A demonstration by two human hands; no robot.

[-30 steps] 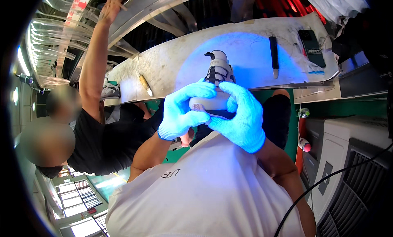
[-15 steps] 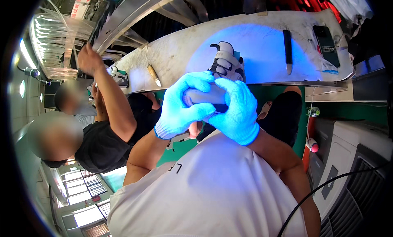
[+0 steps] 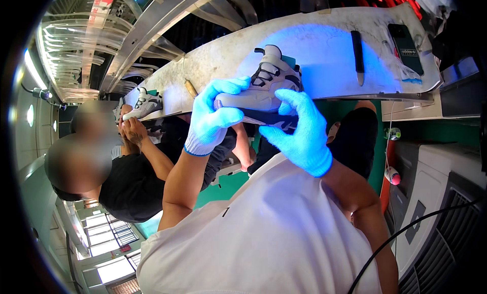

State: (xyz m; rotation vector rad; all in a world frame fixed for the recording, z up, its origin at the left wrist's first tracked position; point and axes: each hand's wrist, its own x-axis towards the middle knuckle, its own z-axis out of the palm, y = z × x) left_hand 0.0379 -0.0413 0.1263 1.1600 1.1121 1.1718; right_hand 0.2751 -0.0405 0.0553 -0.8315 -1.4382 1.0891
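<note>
A grey-white sneaker (image 3: pixel 258 97) with black straps, a dark sole and a teal patch at its collar is tilted on its side in front of me. My left hand (image 3: pixel 210 111), in a knit glove lit blue, is closed round the toe end. At the heel half is my gloved right hand (image 3: pixel 302 129), thumb and fingers spread apart. Its fingertips overlap the sneaker's side, and the thumb lies below the sole; whether they press on it cannot be told.
On the white worktable (image 3: pixel 213 60) lie a black-handled knife (image 3: pixel 358 58), a dark phone (image 3: pixel 406 49) and a wooden-handled tool (image 3: pixel 190 88). To the left, a co-worker (image 3: pixel 137 187) handles another sneaker (image 3: pixel 144 105). A grey-white machine (image 3: pixel 431 192) stands at the right, crossed by a black cable (image 3: pixel 390 238).
The sneaker has turned from toe-on to side-on, its toe now leftward. My left hand has moved left with the toe; my right hand has spread and shifted lower. The co-worker's raised arm has come down.
</note>
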